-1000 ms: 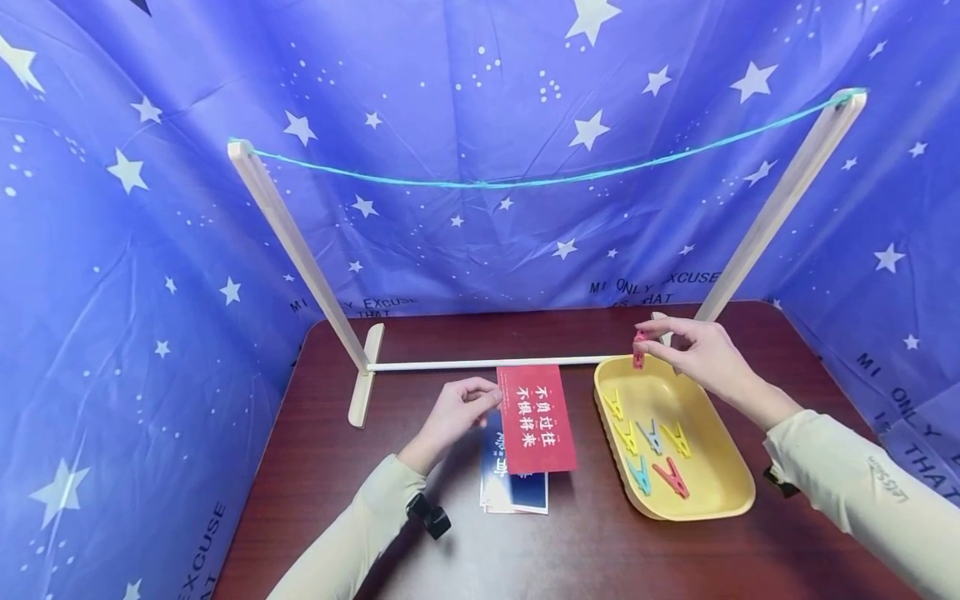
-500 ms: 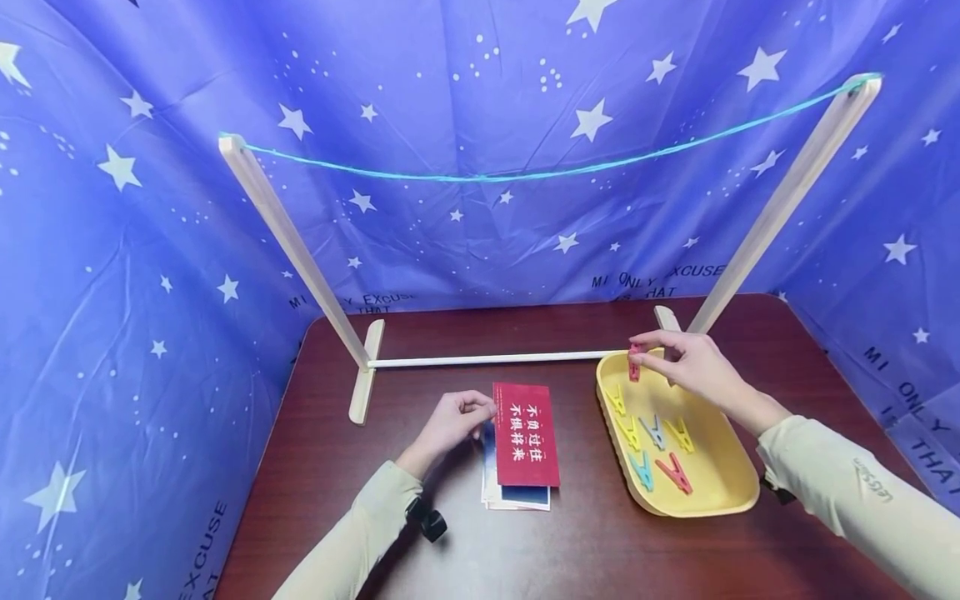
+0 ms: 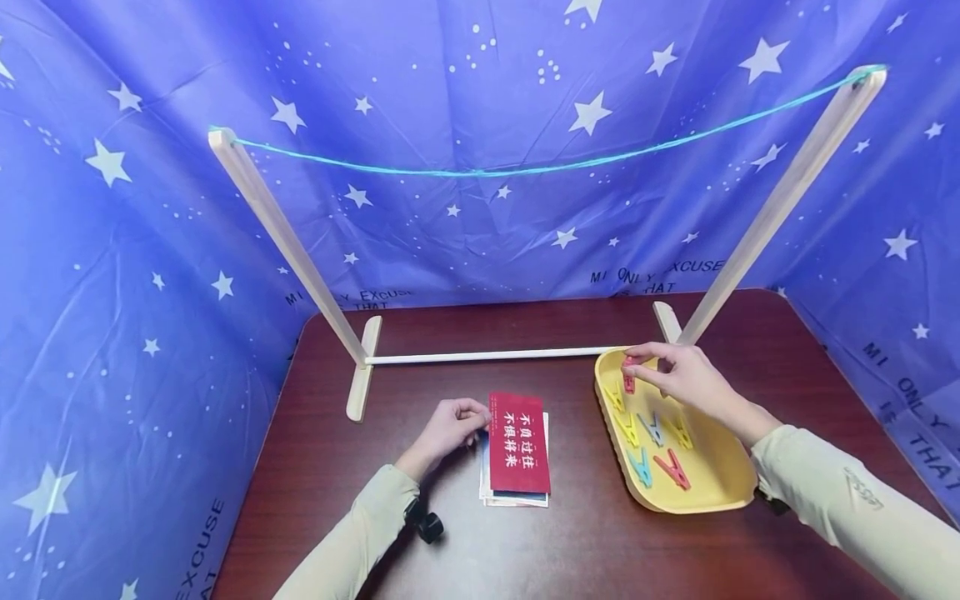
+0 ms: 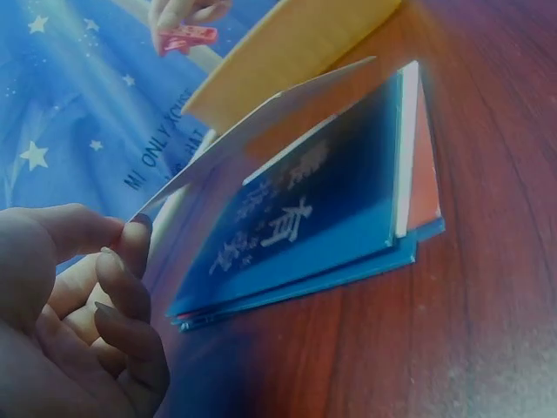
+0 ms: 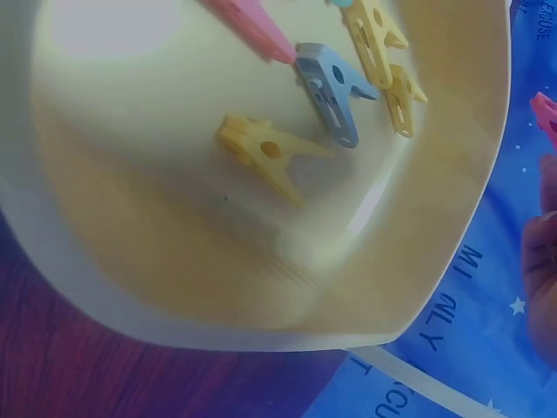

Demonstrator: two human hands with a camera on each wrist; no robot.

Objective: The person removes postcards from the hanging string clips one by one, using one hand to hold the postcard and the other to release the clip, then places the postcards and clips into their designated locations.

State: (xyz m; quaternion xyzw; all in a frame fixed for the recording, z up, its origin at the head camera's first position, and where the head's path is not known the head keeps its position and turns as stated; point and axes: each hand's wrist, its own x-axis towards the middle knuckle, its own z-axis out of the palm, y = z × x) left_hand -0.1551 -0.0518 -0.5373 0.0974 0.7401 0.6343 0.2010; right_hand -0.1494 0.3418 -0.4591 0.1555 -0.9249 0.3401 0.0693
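Note:
A red card [image 3: 519, 442] with white characters is pinched at its left edge by my left hand [image 3: 450, 429]. In the left wrist view the card [image 4: 261, 122] tilts above a stack of dark blue cards [image 4: 296, 209], apart from it. My right hand [image 3: 693, 379] pinches a red clothespin [image 3: 628, 377] over the far left corner of the yellow tray [image 3: 720, 492]. Several clothespins lie in the tray, among them a red one [image 3: 671, 469], a light blue one [image 3: 641, 467] and a yellow one [image 3: 626, 429]. Only part of the right hand [image 5: 541, 261] shows in the right wrist view.
A wooden stand rises behind the hands, with a left post [image 3: 292, 250], a right post [image 3: 780, 208] and a white crossbar [image 3: 487, 357]. A turquoise string [image 3: 480, 173] sags between the post tops. Behind the dark red table [image 3: 322, 500] hangs a blue star-patterned curtain [image 3: 450, 83].
My left hand has lowered the red card toward the stack and slightly left. My right hand, with the red clothespin, has moved a little down and left over the tray.

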